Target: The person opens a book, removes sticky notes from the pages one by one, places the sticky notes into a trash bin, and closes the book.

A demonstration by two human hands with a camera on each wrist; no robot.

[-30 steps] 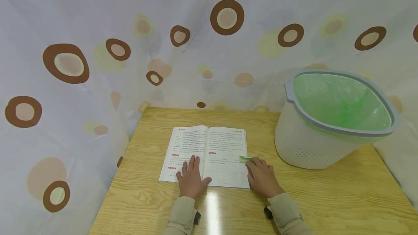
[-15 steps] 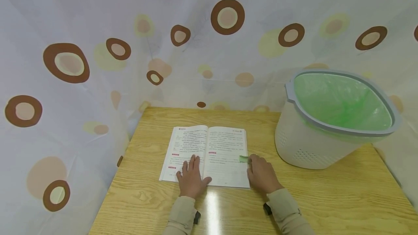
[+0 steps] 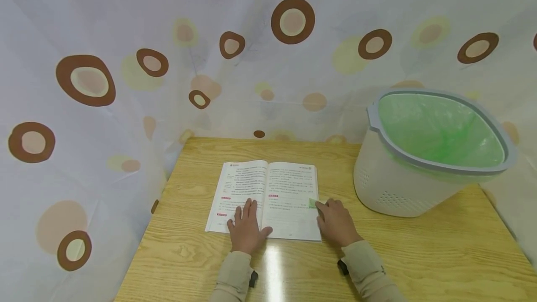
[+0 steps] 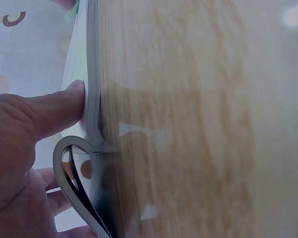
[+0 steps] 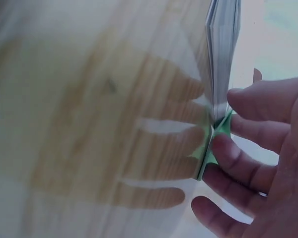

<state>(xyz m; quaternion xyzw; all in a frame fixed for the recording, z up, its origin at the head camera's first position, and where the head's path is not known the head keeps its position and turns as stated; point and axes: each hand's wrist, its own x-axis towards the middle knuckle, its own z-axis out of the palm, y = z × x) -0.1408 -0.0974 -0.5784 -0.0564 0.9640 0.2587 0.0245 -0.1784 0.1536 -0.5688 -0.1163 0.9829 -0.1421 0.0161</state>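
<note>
An open book [image 3: 292,223] with printed pages lies on the table. My left hand [image 3: 245,232] rests across the lower left page near the gutter, fingers spread. In the left wrist view its thumb [image 4: 62,109] lies on the page by the bottom edge. A small green slip of paper [image 3: 312,203] sits at the right page's outer edge. My right hand [image 3: 337,223] is there, its thumb and bent fingers holding the slip. The right wrist view shows the green slip [image 5: 212,157] at the page edge, partly behind the fingertips.
A large pale bin [image 3: 394,190] with a grey rim and green liner stands on the wooden table [image 3: 428,250], right of the book. Behind hangs a white sheet [image 3: 260,3] with brown and yellow spots. Light glares off the table near the front.
The green slip, earlier raised and bent beside the right fingers, now lies flatter on the page edge. The right hand has shifted slightly over it. The left hand stays in place.
</note>
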